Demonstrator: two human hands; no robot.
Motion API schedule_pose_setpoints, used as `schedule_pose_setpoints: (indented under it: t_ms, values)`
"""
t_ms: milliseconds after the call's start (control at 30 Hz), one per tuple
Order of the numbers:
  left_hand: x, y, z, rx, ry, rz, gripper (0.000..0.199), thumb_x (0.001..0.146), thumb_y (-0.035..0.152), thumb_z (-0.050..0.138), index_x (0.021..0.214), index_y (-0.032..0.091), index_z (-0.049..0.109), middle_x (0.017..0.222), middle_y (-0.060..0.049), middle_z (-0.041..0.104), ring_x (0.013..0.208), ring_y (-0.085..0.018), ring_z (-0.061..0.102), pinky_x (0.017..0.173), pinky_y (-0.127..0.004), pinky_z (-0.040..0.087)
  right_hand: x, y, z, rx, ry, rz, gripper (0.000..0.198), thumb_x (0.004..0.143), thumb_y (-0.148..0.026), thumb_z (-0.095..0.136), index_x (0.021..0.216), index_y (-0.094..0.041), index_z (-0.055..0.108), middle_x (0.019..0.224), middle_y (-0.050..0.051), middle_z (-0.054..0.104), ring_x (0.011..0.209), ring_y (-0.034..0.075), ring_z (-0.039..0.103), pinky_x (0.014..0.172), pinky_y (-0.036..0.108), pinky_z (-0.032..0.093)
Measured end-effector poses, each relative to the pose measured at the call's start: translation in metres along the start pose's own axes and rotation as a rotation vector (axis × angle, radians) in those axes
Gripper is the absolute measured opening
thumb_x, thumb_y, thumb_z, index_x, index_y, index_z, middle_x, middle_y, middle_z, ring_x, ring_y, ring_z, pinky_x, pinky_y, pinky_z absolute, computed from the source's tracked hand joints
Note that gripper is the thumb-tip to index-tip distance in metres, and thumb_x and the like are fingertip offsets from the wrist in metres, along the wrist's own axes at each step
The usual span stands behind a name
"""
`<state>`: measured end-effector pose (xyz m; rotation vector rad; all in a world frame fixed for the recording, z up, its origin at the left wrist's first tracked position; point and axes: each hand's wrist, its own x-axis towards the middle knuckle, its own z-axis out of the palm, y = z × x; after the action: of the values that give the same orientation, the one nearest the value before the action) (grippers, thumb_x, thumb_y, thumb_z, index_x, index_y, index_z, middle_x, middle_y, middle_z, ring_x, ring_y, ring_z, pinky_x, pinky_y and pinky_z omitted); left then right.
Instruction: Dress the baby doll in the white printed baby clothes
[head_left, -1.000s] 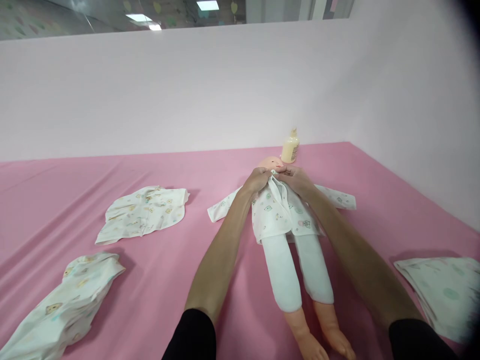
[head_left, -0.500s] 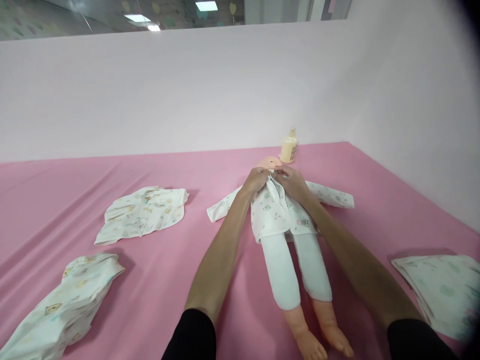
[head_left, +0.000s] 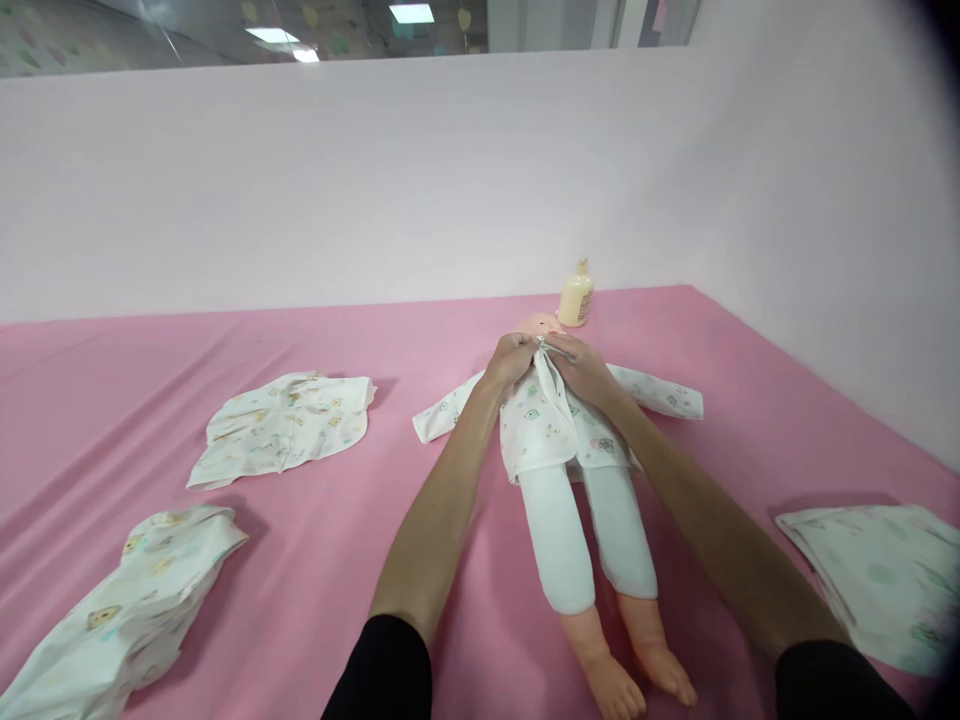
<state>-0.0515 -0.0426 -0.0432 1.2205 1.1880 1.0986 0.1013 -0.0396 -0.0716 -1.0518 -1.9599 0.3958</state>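
Observation:
A baby doll [head_left: 594,640] lies on its back on a pink sheet, its feet toward me. It wears a white printed baby jacket [head_left: 536,428] with both sleeves spread out, and white leggings over its legs. My left hand [head_left: 512,358] pinches one front edge of the jacket at the neck. Close beside it, my right hand [head_left: 581,368] has its fingers closed on the other front edge at the collar. The jacket's front hangs partly apart below my hands. Most of the doll's head is hidden behind them, and so is the fastening at the collar.
A pale yellow pump bottle [head_left: 576,296] stands behind the doll's head. Printed baby clothes lie on the left, one piece [head_left: 289,425] farther back and another [head_left: 142,590] nearer. Folded printed cloth [head_left: 877,575] is at the right. White walls border the pink sheet [head_left: 315,580].
My right fingers have come slightly lower and nearer to the collar edge. Both hands stay at the jacket's neck, and the view has shifted a little.

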Motion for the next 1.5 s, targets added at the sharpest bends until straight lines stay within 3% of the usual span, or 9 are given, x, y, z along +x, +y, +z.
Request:
schedule_pose_setpoints:
  t_ms: [167,367,500,633,767,900,1067,1200,1500]
  values:
    - [-0.001,0.003,-0.004,0.084,-0.083,0.046,0.005,0.083,0.017,0.064,0.08,0.012,0.062,0.061,0.002,0.053,0.05,-0.006,0.045,0.052,-0.02,0.031,0.0,-0.013,-0.012,-0.005,0.13,0.22,0.035,0.091,-0.034,0.056,0.117,-0.014,0.069,0.122,0.013,0.068,0.11,0.024,0.063,0.098,0.037,0.047]
    - [-0.013,0.019,-0.012,0.405,-0.155,0.037,0.017,0.074,0.014,0.068,0.065,0.016,0.054,0.055,0.003,0.044,0.047,-0.007,0.034,0.051,-0.024,0.021,-0.005,-0.037,-0.03,-0.103,-0.193,0.36,0.038,0.075,-0.029,0.071,0.112,-0.016,0.07,0.105,0.009,0.071,0.089,0.022,0.065,0.073,0.03,0.048]
    - [-0.026,0.03,-0.015,0.65,-0.185,0.058,0.036,0.072,0.016,0.07,0.053,0.019,0.041,0.05,0.003,0.034,0.048,-0.008,0.028,0.054,-0.029,0.017,-0.006,-0.048,-0.032,-0.219,-0.212,0.371,0.026,0.076,-0.02,0.066,0.1,-0.017,0.073,0.102,0.01,0.072,0.088,0.023,0.064,0.07,0.03,0.045]
    - [-0.036,0.037,-0.012,0.693,-0.207,0.062,0.047,0.07,0.008,0.068,0.047,0.019,0.029,0.048,0.003,0.025,0.05,-0.008,0.022,0.058,-0.031,0.013,-0.005,-0.051,-0.034,-0.272,-0.189,0.415,0.021,0.077,-0.016,0.062,0.095,-0.017,0.073,0.098,0.01,0.073,0.084,0.023,0.065,0.068,0.03,0.044]
    - [-0.039,0.037,-0.004,0.661,-0.078,0.09,0.04,0.076,0.01,0.066,0.052,0.019,0.035,0.05,0.0,0.035,0.056,-0.013,0.033,0.062,-0.031,0.017,-0.007,-0.05,-0.034,-0.339,-0.172,0.397,0.021,0.074,-0.021,0.065,0.093,-0.017,0.072,0.093,0.01,0.073,0.081,0.024,0.065,0.066,0.031,0.044]
    - [-0.034,0.03,0.003,0.797,0.082,0.238,0.022,0.085,0.02,0.059,0.071,0.02,0.042,0.068,-0.004,0.052,0.073,-0.02,0.049,0.067,-0.029,0.026,-0.008,-0.051,-0.031,-0.393,-0.161,0.326,0.009,0.07,-0.016,0.062,0.073,-0.022,0.068,0.069,0.004,0.065,0.07,0.021,0.06,0.064,0.03,0.041]
    - [-0.027,0.022,0.004,0.993,0.133,0.274,0.004,0.089,0.017,0.047,0.086,0.019,0.048,0.092,-0.011,0.064,0.093,-0.027,0.057,0.074,-0.032,0.033,-0.007,-0.055,-0.034,-0.283,-0.16,0.36,0.024,0.069,-0.011,0.055,0.05,-0.022,0.044,0.052,-0.002,0.04,0.052,0.012,0.037,0.052,0.028,0.026]
    - [-0.026,0.02,0.003,1.03,0.136,0.284,0.009,0.087,0.016,0.047,0.088,0.017,0.056,0.095,-0.013,0.066,0.098,-0.028,0.058,0.076,-0.033,0.035,-0.007,-0.054,-0.039,-0.144,-0.123,0.392,0.026,0.07,-0.014,0.052,0.048,-0.02,0.038,0.051,-0.003,0.032,0.052,0.009,0.029,0.049,0.028,0.022]
    - [-0.028,0.02,0.007,1.148,0.132,0.351,0.025,0.092,0.014,0.041,0.098,0.015,0.066,0.104,-0.014,0.069,0.102,-0.029,0.06,0.083,-0.036,0.039,-0.007,-0.05,-0.041,-0.083,-0.098,0.453,0.014,0.072,-0.022,0.053,0.065,-0.019,0.066,0.054,-0.002,0.047,0.054,0.012,0.038,0.053,0.028,0.031]
